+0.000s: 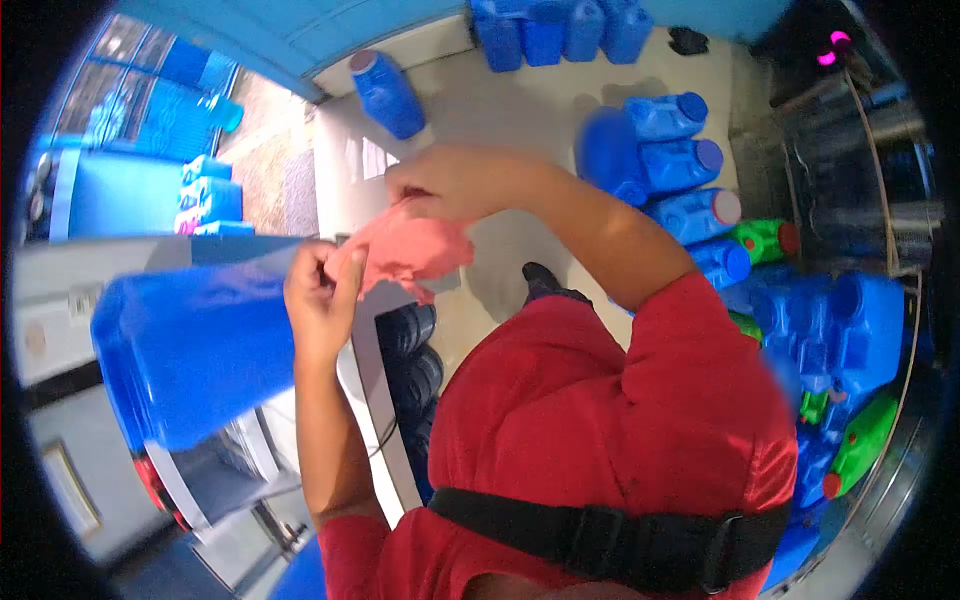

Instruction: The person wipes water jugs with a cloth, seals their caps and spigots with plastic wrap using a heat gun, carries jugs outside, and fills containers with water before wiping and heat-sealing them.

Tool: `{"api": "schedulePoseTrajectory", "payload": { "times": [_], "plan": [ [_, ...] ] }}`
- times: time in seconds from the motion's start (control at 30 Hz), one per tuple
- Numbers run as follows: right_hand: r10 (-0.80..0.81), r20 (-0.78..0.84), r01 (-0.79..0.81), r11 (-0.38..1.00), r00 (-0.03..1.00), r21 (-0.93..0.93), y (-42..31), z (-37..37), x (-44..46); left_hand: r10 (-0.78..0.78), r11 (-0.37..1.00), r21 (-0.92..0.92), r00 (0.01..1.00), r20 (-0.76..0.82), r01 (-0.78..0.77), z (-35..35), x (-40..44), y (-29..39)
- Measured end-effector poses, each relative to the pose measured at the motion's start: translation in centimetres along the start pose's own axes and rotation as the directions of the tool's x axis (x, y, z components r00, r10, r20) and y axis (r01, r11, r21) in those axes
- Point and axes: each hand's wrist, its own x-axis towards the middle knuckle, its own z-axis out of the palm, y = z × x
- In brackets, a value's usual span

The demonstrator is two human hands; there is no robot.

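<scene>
A pink cloth point(415, 250) is stretched between my two hands in front of my body. My left hand point(322, 300) pinches its left edge, with the thumb lying on top. My right hand point(440, 180) grips the upper edge, its fingers curled and partly hidden. The lower edge of the cloth looks ragged and hangs free. Close behind my left hand and forearm is a large blue plastic container point(200, 345), apart from the cloth as far as I can see.
A blue jug point(388, 98) stands on the floor point(500, 110) near the doorway. More blue jugs point(680, 165) and green jugs point(865, 445) line the right side. Several blue containers point(545, 35) stand by the far wall. Large dark bottles point(412, 365) sit under the counter.
</scene>
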Motion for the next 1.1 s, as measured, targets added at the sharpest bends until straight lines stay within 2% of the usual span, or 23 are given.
{"api": "schedulePoseTrajectory", "payload": {
  "times": [0.03, 0.1, 0.13, 0.17, 0.23, 0.3, 0.33, 0.37, 0.4, 0.43, 0.47, 0.53, 0.6, 0.67, 0.73, 0.8, 0.83, 0.87, 0.9, 0.97, 1.03, 1.07, 1.1],
  "plan": [
    [0.043, -0.01, -0.043, 0.999, 0.999, 0.007, 0.5, 0.1, -0.4, 0.011, 1.0, -0.003, 0.999, 0.035, -0.011, 0.3, 0.7, -0.4],
    [0.111, -0.047, -0.11, 0.993, 0.993, 0.035, 2.4, -0.5, -1.8, 0.162, 0.946, 0.263, 0.98, 0.114, -0.187, 2.3, 2.5, -0.9],
    [0.101, -0.062, -0.1, 0.995, 0.993, 0.031, 2.9, -0.7, -2.3, 0.127, 0.902, 0.389, 0.976, 0.175, -0.187, 2.6, 3.1, -0.7],
    [0.09, -0.08, -0.088, 0.996, 0.993, 0.028, 3.5, -1.0, -3.3, 0.132, 0.9, 0.383, 0.968, 0.214, -0.207, 3.4, 3.6, -0.6],
    [0.14, -0.123, -0.138, 0.99, 0.982, 0.023, 3.9, -1.4, -4.2, -0.23, 0.915, 0.395, 0.908, 0.35, 0.08, 3.9, 4.4, -1.2],
    [0.161, -0.155, -0.163, 0.987, 0.975, 0.0, 4.2, -2.1, -4.8, -0.255, 0.881, 0.472, 0.865, 0.432, 0.025, 4.3, 5.3, -2.3],
    [0.08, -0.26, -0.126, 0.978, 0.962, -0.168, 4.3, -2.3, -5.0, -0.173, 0.838, 0.534, 0.874, 0.454, -0.111, 4.5, 5.5, -2.8],
    [0.091, -0.278, -0.143, 0.975, 0.956, -0.172, 4.4, -2.7, -5.4, -0.09, 0.774, 0.584, 0.871, 0.483, -0.243, 4.5, 5.8, -3.3],
    [0.119, -0.291, -0.202, 0.941, 0.949, -0.273, 4.3, -3.4, -5.9, -0.238, 0.794, 0.599, 0.853, 0.464, -0.105, 4.6, 6.0, -2.8],
    [0.147, -0.3, -0.257, 0.893, 0.942, -0.369, 3.9, -3.9, -6.4, -0.23, 0.795, 0.594, 0.847, 0.48, -0.122, 4.7, 6.0, -2.8],
    [0.155, -0.315, -0.272, 0.888, 0.936, -0.372, 3.3, -4.5, -6.9, -0.196, 0.834, 0.546, 0.878, 0.437, -0.086, 4.8, 6.0, -3.0],
    [0.355, -0.352, -0.473, 0.811, 0.866, -0.346, 2.2, -5.5, -7.8, -0.151, 0.871, 0.487, 0.905, 0.397, -0.068, 4.7, 6.3, -3.7],
    [0.348, -0.42, -0.51, 0.773, 0.838, -0.377, 3.0, -5.6, -9.4, -0.054, 0.925, 0.37, 0.936, 0.348, -0.084, 4.7, 6.9, -4.6],
    [0.338, -0.485, -0.551, 0.729, 0.806, -0.407, 3.9, -5.2, -10.4, -0.093, 0.903, 0.421, 0.921, 0.377, -0.081, 4.7, 7.7, -4.5],
    [0.429, -0.584, -0.61, 0.778, 0.689, -0.148, 4.7, -3.7, -11.1, -0.145, 0.873, 0.483, 0.905, 0.401, -0.074, 5.0, 8.0, -4.9],
    [0.362, -0.581, -0.553, 0.812, 0.729, -0.187, 5.6, -1.1, -11.6, -0.017, 0.984, 0.165, 0.895, 0.445, -0.063, 6.3, 8.8, -5.8],
    [0.29, -0.565, -0.484, 0.844, 0.773, -0.229, 5.1, -0.4, -11.7, -0.012, 0.984, 0.164, 0.891, 0.453, -0.07, 7.5, 8.5, -4.1],
    [0.293, -0.571, -0.491, 0.841, 0.767, -0.228, 4.4, 0.4, -11.4, 0.084, 0.988, 0.084, 0.894, 0.44, -0.134, 8.9, 7.8, -2.3],
    [0.406, -0.457, -0.473, 0.88, 0.791, -0.036, 2.8, 0.9, -10.8, 0.177, 0.98, 0.005, 0.89, 0.42, -0.197, 9.8, 7.4, -1.1],
    [0.492, -0.329, -0.465, 0.87, 0.806, 0.164, 1.4, 2.0, -9.2, 0.192, 0.981, -0.058, 0.872, 0.451, -0.185, 10.8, 8.0, -1.6],
    [0.517, -0.327, -0.486, 0.856, 0.791, 0.177, -0.1, 2.1, -7.6, 0.585, 0.809, -0.146, 0.754, 0.299, -0.57, 12.3, 7.9, -0.9],
    [0.537, -0.337, -0.433, 0.835, 0.773, 0.339, -1.6, 1.8, -7.5, 0.557, 0.806, -0.39, 0.793, 0.245, -0.446, 13.3, 7.3, -1.2],
    [0.542, -0.344, -0.433, 0.833, 0.767, 0.345, -1.6, 2.5, -6.7, 0.56, 0.805, -0.392, 0.788, 0.255, -0.445, 13.2, 7.2, -2.1]
  ]
}}
